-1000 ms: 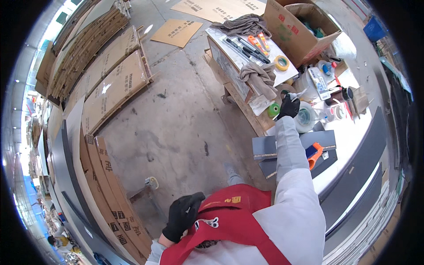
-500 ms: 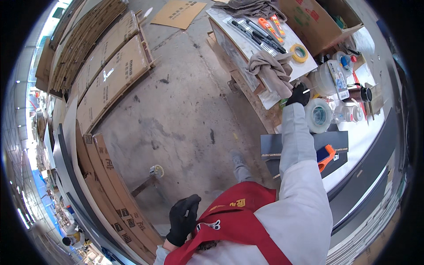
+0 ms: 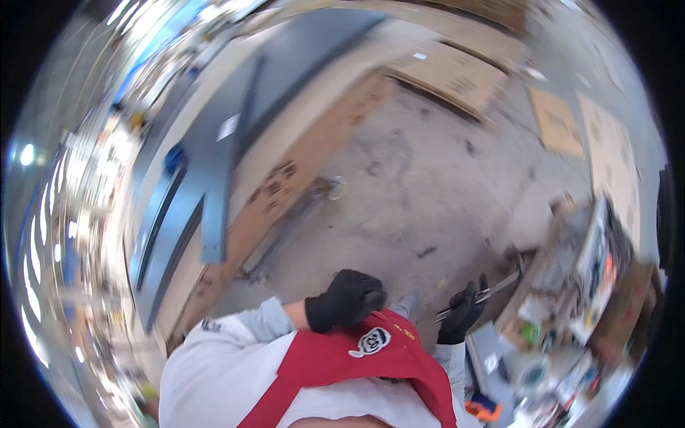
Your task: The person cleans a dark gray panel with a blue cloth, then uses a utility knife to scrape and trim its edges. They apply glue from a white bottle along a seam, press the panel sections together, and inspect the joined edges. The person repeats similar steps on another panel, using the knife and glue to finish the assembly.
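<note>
My left hand (image 3: 346,300), in a black glove, is closed in front of the red apron (image 3: 399,335). Whatever its curled fingers may hold is hidden. To its right, my right hand (image 3: 461,314), also black-gloved, grips a thin silvery strip (image 3: 501,286). The strip slants up to the right past the fingers; motion blur hides its exact kind. Just beyond the right hand is the worktable's side, with a dark board (image 3: 492,360) and an orange-handled tool (image 3: 483,409) near the right forearm.
Long dark panels (image 3: 246,107) lie on the left, above a brown carton (image 3: 285,175). Flat cartons (image 3: 449,75) are stacked at the far side, with a cardboard sheet (image 3: 555,121) on the floor. On the right, the cluttered table holds a clear tape roll (image 3: 529,371) beside an open box (image 3: 628,314).
The view has swung left, so the table now sits at the lower right. My right hand has come back from the table's clutter toward my body, holding the silvery strip. My left hand stays closed.
</note>
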Demonstrator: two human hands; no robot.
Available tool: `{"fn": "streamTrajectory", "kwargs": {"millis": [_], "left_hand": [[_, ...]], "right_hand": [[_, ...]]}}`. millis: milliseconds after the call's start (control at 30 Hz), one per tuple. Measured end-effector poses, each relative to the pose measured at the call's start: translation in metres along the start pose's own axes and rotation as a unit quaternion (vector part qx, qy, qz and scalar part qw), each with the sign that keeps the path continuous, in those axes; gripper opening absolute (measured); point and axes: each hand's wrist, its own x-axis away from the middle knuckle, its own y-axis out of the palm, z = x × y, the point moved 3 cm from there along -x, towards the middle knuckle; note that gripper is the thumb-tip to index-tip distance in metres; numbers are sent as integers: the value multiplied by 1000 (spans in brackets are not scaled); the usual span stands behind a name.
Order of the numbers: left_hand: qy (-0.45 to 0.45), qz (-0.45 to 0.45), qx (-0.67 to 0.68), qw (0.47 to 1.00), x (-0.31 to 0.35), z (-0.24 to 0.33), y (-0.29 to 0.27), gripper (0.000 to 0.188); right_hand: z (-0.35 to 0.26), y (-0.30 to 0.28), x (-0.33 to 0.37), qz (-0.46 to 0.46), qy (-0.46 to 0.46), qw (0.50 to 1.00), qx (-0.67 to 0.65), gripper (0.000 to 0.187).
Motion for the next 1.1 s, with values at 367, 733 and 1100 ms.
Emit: {"fn": "streamTrajectory", "kwargs": {"millis": [367,733,1100], "left_hand": [[49,383,-292,875,157,-13,-214,41],[49,84,-511,854,106,-187,-364,56],[207,-156,-588,766,-27,-226,-386,58]], "right_hand": [[11,261,178,-609,200,763,83,59],[40,334,243,-534,10,815,226,74],[37,253,85,-476,-51,798,365,71]]}}
